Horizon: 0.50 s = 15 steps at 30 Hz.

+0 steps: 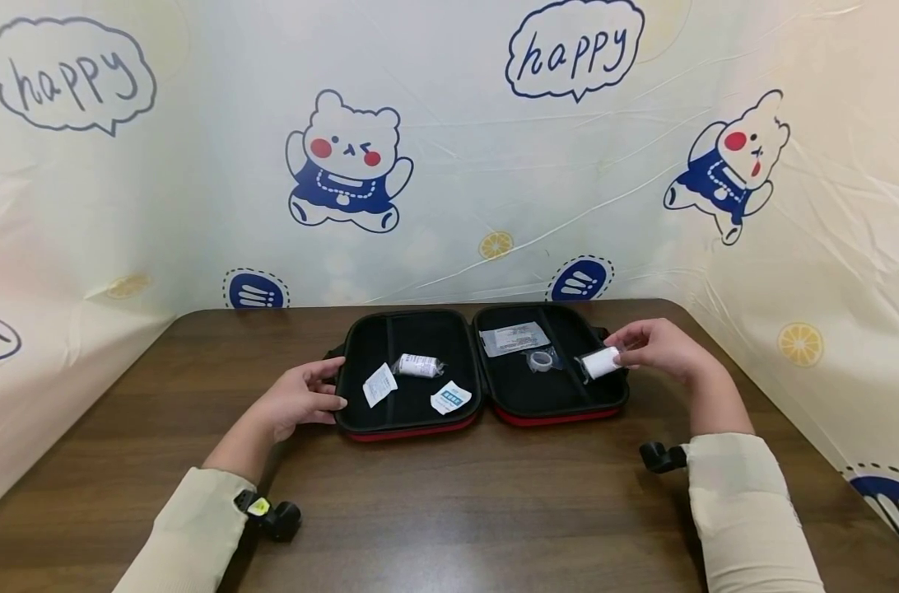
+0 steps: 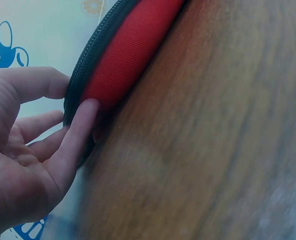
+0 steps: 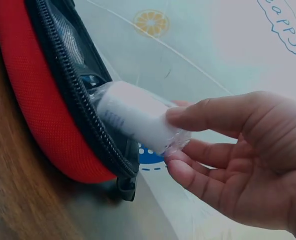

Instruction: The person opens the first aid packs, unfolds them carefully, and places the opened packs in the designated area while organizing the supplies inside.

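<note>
1. Case (image 1: 435,336) lay unfolded near the far edge of the worktop (image 1: 449,511).
2. Left hand (image 1: 307,397) gripped the case's left edge, thumb on the red side, index finger at the zip rim.
3. Right hand (image 1: 659,350) pinched one end of a wrapped white roll (image 1: 600,362) at the right half's right edge, toward its front right corner. Roll-to-rim contact: could not tell.
4. Tape ring (image 1: 540,361) lay farther in on that half, nearer its middle.
5. Judged: the end grip left the far end free to tip; best kept level, with loose wrapper clear of the zip teeth.
6. Judged: light left-hand pressure sufficed against sliding; lifting that edge risked shifting the contents.
</note>
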{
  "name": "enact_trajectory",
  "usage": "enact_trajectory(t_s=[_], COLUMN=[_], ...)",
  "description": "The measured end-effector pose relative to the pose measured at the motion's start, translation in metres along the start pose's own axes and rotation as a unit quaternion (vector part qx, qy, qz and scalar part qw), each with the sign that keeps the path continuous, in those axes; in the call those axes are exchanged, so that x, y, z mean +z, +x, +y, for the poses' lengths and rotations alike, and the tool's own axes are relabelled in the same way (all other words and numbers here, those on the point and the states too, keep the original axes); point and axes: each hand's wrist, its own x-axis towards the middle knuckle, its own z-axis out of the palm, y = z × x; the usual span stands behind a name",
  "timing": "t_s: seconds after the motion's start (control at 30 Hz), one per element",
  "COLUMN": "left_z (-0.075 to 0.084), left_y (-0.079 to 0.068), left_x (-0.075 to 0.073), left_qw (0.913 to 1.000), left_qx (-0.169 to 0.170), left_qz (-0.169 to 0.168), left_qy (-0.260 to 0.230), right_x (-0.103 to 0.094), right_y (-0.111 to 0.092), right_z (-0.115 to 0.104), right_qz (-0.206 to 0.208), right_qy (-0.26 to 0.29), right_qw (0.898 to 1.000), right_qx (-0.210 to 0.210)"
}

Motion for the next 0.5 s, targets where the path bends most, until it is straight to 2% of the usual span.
enact_trajectory(t_s=[0.2, 0.5], left_z=[-0.001, -0.001], left_y=[0.0, 0.0], left_x=[0.0, 0.0], left_qw=[1.0, 1.0], left_qx=[-0.002, 0.002], left_qz=[0.001, 0.001], left_qy=[0.0, 0.002], right_x=[0.004, 0.011], right_y=[0.002, 0.005], right_z=[0.001, -0.004], right_qz=[-0.04, -0.073], right_qy=[-0.029, -0.047], right_qw=[0.999, 0.996], right_qx=[0.0, -0.016])
